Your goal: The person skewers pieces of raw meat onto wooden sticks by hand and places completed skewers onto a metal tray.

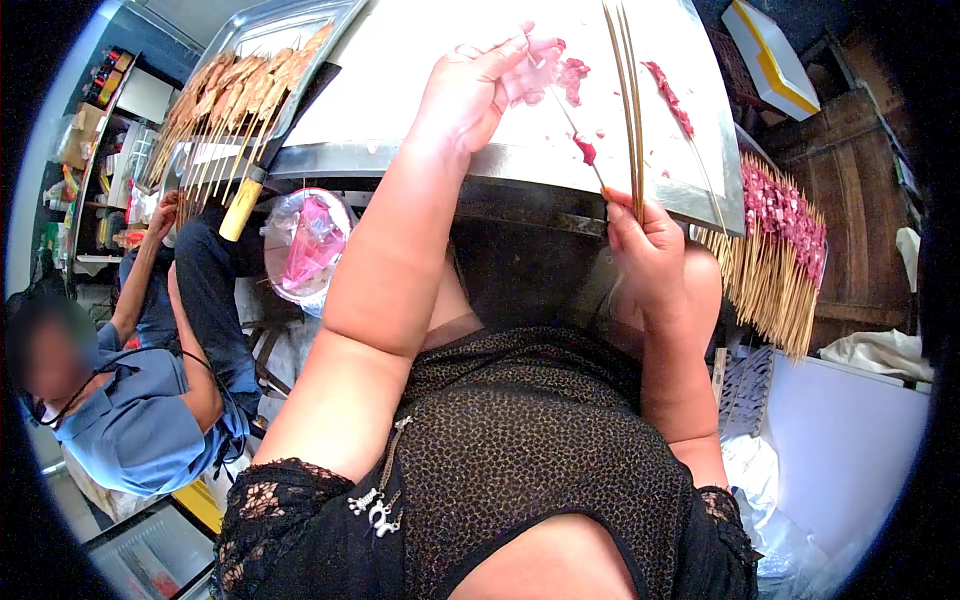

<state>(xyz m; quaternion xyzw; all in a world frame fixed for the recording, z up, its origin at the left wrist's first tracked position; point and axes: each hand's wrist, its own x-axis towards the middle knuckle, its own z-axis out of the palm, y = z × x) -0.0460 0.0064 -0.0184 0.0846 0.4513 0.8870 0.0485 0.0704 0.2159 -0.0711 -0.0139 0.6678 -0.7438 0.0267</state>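
My left hand (468, 88) pinches a pale pink piece of meat (532, 72) over the white table top (420, 40). A thin skewer (564, 112) runs from that meat down to my right hand (642, 232), with a small dark red piece (585, 149) on it. My right hand's fingers are closed on this skewer and on several bare skewers (632, 100) that point away from me. Right of them, a finished-looking skewer with red meat (670, 98) lies on the table. Small red scraps are scattered near the skewers.
A metal tray (345, 22) of browned meat skewers stands at the left, near a yellow handle (242, 205). Below the table edge is a lined bucket (345, 215). Many raw meat skewers (785, 215) are at the right. A co-worker in blue (140, 420) sits at the left.
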